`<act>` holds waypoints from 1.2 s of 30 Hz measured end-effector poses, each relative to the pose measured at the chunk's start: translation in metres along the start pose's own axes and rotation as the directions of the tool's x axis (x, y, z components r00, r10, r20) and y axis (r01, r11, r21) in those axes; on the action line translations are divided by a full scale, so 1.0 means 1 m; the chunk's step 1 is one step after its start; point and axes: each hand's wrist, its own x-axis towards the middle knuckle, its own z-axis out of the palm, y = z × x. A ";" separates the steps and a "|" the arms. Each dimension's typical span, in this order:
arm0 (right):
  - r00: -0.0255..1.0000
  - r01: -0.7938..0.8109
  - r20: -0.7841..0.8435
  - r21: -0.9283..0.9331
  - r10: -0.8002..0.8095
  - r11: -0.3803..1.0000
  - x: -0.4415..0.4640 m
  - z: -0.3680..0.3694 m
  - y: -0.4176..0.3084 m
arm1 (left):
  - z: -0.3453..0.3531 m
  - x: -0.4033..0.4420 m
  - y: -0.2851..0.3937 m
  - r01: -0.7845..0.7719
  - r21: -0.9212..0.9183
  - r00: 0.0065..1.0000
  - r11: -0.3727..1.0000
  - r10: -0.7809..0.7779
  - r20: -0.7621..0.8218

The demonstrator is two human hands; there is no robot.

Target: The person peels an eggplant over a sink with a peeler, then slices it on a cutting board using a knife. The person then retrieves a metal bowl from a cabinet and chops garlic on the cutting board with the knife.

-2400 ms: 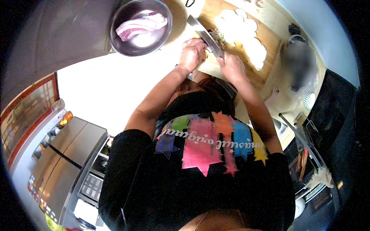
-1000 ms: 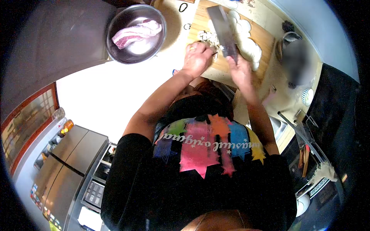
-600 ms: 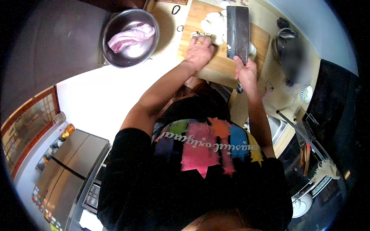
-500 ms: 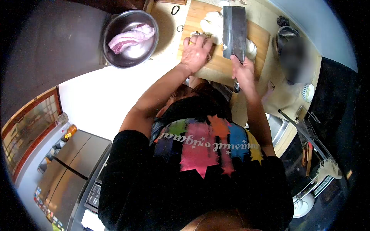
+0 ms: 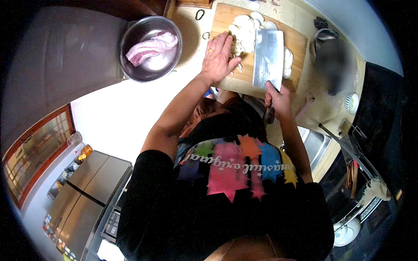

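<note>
My left hand [image 5: 216, 58] lies over the left edge of the wooden cutting board [image 5: 297, 48], fingers stretched out, beside small chopped pale pieces [image 5: 236, 51]. In my right hand [image 5: 278, 98] is the handle of a cleaver [image 5: 267, 58], its broad blade turned flat above the board. Round white slices [image 5: 244, 24] lie on the board behind and beside the blade, which hides some of them. Left of the board, a metal bowl [image 5: 125, 69] holds a strip of raw pink-and-white meat [image 5: 152, 47].
A dark metal bowl [image 5: 319, 38] stands right of the board, with a blurred dark area near it. A striped cup [image 5: 352, 103], a sink [image 5: 314, 145] and a wire rack [image 5: 355, 152] are further right. Two dark rings lie between meat bowl and board.
My left hand has gone from curled fingers over the chopped pieces to lying stretched out at their left. The cleaver has moved from chopping to flat over the board, and lower in view.
</note>
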 end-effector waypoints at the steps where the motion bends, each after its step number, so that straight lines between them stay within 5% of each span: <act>1: 0.999 -0.048 -0.004 0.016 0.048 0.999 -0.003 -0.002 0.008 | 0.003 0.006 -0.005 -0.001 0.000 1.000 1.000 0.001 0.000; 7: 0.988 -0.148 -0.047 0.007 0.149 0.989 -0.021 -0.001 0.031 | 0.010 0.008 -0.012 0.000 -0.099 0.974 0.995 0.022 0.224; 11: 0.979 -0.203 -0.001 0.104 0.204 0.974 -0.025 0.000 0.048 | 0.020 0.014 -0.005 -0.059 -0.081 0.998 0.995 0.061 0.025; 18: 0.968 -0.251 0.039 0.153 0.248 0.956 -0.034 -0.006 0.064 | 0.024 -0.003 0.002 0.029 -0.038 0.991 0.999 -0.023 0.133; 20: 0.961 -0.277 0.034 0.169 0.275 0.946 -0.034 -0.004 0.064 | 0.023 0.000 0.012 0.099 -0.140 0.993 0.985 -0.107 -0.051; 25: 0.947 -0.319 0.058 0.063 0.316 0.946 -0.021 0.009 0.072 | 0.026 0.003 0.020 0.123 -0.083 0.992 0.989 -0.125 -0.018; 27: 0.948 -0.311 0.148 0.234 0.282 0.921 -0.017 0.025 0.070 | 0.027 0.001 0.021 0.145 -0.102 0.989 0.984 -0.143 0.021; 36: 0.930 -0.297 0.289 0.231 0.226 0.926 0.016 0.075 0.074 | 0.038 0.000 0.025 0.228 -0.104 0.967 0.968 -0.237 -0.093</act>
